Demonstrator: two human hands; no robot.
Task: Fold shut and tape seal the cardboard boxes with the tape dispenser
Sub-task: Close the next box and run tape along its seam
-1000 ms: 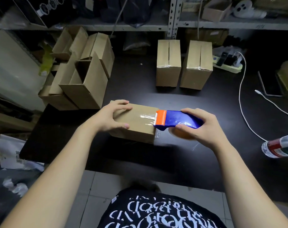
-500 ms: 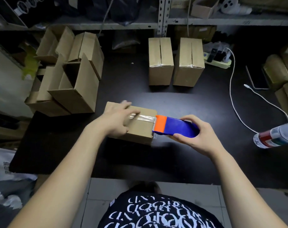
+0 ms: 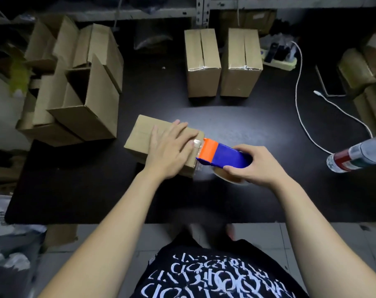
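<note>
Left hand [image 3: 172, 151] spread flat on the cardboard box [image 3: 143, 134]; right hand [image 3: 258, 165] curled round the tape dispenser [image 3: 224, 155] at its edge. Carton probably light and slippery: press from above.

Blue-orange tape dispenser [image 3: 223, 155], brown box [image 3: 144, 134]

I see a matt brown cardboard box [image 3: 144, 134], a glossy plastic tape dispenser [image 3: 223, 154], and a matt black table [image 3: 236, 203].
</note>
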